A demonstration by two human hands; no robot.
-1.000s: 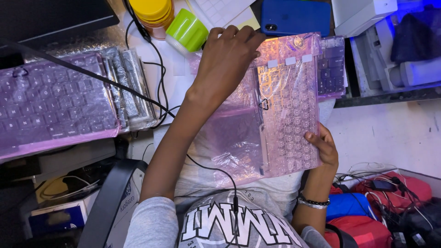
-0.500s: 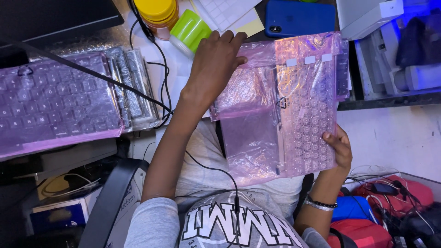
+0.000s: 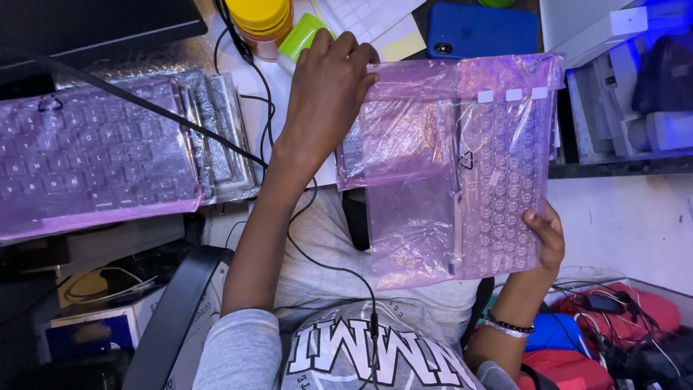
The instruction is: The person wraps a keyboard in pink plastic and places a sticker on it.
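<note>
Both hands grip a keyboard sealed in a pink bubble-wrap bag (image 3: 498, 166): left hand (image 3: 328, 87) pinches its top corner, right hand (image 3: 547, 235) clasps its lower edge, below a blue phone (image 3: 480, 30).

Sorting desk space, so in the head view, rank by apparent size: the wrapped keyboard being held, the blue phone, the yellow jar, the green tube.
1. Wrapped keyboard, largest, though nearest the camera.
2. Blue phone.
3. Yellow jar, partly cut off at the frame edge, so unsure.
4. Green tube, partly hidden by the left hand.
</note>
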